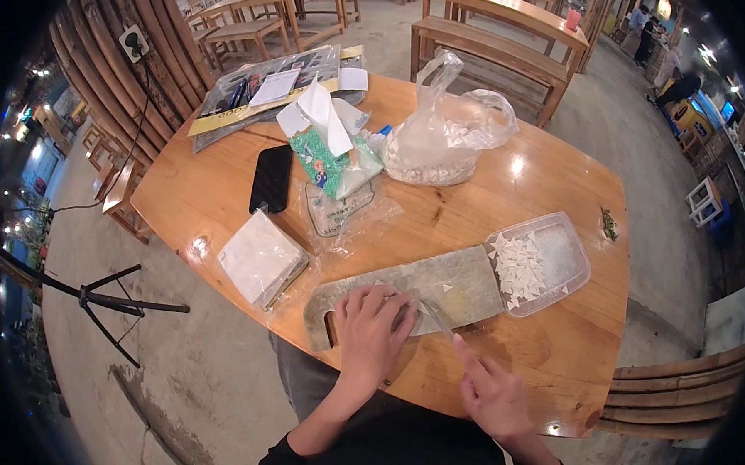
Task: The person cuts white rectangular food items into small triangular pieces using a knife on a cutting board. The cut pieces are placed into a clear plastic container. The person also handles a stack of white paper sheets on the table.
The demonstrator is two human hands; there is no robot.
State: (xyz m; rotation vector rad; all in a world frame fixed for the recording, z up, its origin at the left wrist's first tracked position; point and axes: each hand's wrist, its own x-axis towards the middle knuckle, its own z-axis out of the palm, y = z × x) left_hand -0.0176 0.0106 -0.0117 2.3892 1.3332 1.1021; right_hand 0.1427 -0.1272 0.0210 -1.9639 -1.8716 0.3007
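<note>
My right hand grips a knife, its index finger stretched along the tool. The blade rests over a worn grey cutting board with a handle slot. On the board, my left hand lies palm down with curled fingers close to the blade; what is under the fingertips is mostly hidden. One small white triangular piece sits on the board, right of the knife tip. Touching the board's right end is a clear plastic tub. Many white triangles are heaped in its left half.
Beyond the board are a stack of white square sheets in plastic, a black phone, a green tissue pack and a plastic bag of pale pieces. Laminated menus lie at the far edge. A tripod stands left.
</note>
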